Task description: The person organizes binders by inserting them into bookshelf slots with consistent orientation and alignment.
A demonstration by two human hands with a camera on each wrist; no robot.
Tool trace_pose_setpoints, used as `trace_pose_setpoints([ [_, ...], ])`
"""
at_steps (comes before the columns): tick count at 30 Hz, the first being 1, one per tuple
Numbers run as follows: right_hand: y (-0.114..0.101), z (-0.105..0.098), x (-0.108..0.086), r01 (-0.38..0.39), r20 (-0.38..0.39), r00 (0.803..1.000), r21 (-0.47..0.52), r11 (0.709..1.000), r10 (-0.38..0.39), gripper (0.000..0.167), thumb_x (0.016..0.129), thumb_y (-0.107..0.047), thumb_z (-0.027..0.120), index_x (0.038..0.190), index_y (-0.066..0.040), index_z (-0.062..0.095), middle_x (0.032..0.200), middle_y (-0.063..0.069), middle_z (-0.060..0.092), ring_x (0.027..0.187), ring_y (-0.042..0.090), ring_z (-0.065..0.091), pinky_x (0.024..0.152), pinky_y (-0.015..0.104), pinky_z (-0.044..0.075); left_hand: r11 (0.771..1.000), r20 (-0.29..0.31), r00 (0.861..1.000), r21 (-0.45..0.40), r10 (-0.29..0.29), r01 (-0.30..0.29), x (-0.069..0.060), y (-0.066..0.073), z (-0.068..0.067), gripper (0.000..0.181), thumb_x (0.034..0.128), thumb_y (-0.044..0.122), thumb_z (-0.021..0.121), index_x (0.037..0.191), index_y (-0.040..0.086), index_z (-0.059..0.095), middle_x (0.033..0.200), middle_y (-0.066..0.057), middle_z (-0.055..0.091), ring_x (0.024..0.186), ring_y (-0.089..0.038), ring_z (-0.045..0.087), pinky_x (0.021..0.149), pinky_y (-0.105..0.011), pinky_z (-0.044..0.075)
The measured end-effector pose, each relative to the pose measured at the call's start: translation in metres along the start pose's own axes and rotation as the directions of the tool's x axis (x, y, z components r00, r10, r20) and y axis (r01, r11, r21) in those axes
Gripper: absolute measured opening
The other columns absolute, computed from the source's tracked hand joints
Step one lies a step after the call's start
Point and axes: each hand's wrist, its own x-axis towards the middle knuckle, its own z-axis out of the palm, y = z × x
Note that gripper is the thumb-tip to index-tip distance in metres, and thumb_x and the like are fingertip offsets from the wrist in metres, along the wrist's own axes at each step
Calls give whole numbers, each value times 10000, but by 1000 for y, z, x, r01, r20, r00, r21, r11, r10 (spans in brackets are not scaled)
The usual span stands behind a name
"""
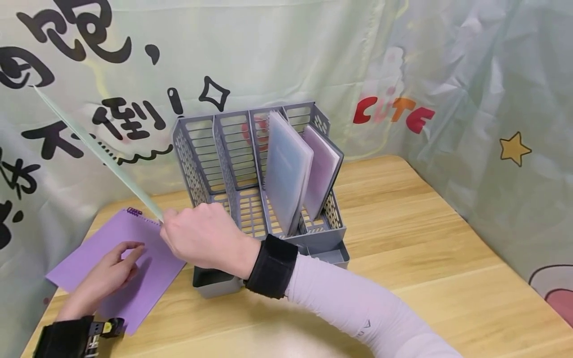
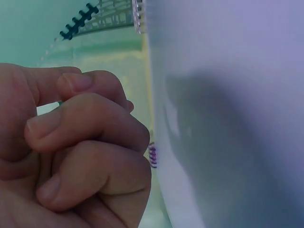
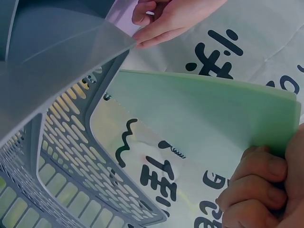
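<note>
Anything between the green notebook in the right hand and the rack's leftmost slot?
Only the rack's left wall, if the green notebook goes straight sideways from the right hand. The leftmost slot looks open from above; nothing else visible blocks.

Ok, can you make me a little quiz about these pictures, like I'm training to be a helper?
1. Which hand holds up the green book? A) left B) right C) both
2. True or false: the purple book stands inside the rack.
3. Fill in: in the head view, the blue book stands in the ____ slot from the left.

Key:
1. B, the right hand.
2. False, it lies on the table.
3. Third.
</note>
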Motion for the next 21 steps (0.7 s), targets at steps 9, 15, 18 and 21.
trace_pose_setpoints([
  [9, 7, -5, -1, -1, -62, 998, 12, 1000, 2, 400, 1097, -311, 497, 701, -255, 492, 564, -128, 308, 462, 46, 356, 408, 242, 252, 994, -35, 994, 16, 107, -107, 6, 16, 13, 664, 1174, 476, 324, 1607, -26, 351, 652, 21, 494, 522, -115, 429, 514, -325, 389],
  [15, 13, -11, -3, -19, -41, 999, 13, 1000, 20, 363, 1098, -324, 517, 745, -248, 557, 556, -131, 409, 459, 55, 449, 415, 257, 374, 987, -19, 988, -25, 156, -157, 8, 30, 26, 664, 1179, 485, 269, 1624, -2, 338, 658, 26, 480, 530, -119, 434, 521, -338, 401],
  [18, 15, -14, -4, -22, -25, 999, 24, 999, 22, 365, 1107, -313, 497, 753, -242, 554, 561, -128, 400, 461, 54, 439, 412, 252, 362, 978, -2, 980, -67, 197, -196, 9, 37, 33, 672, 1183, 476, 218, 1644, -7, 300, 637, 36, 443, 503, -117, 401, 494, -350, 392],
  [21, 18, -16, -6, -28, -19, 999, 31, 999, 28, 362, 1109, -307, 492, 759, -236, 552, 568, -126, 380, 465, 51, 412, 407, 246, 337, 965, 18, 971, -117, 240, -236, 8, 44, 41, 679, 1186, 468, 174, 1661, -7, 269, 607, 39, 405, 479, -109, 360, 464, -343, 369],
])
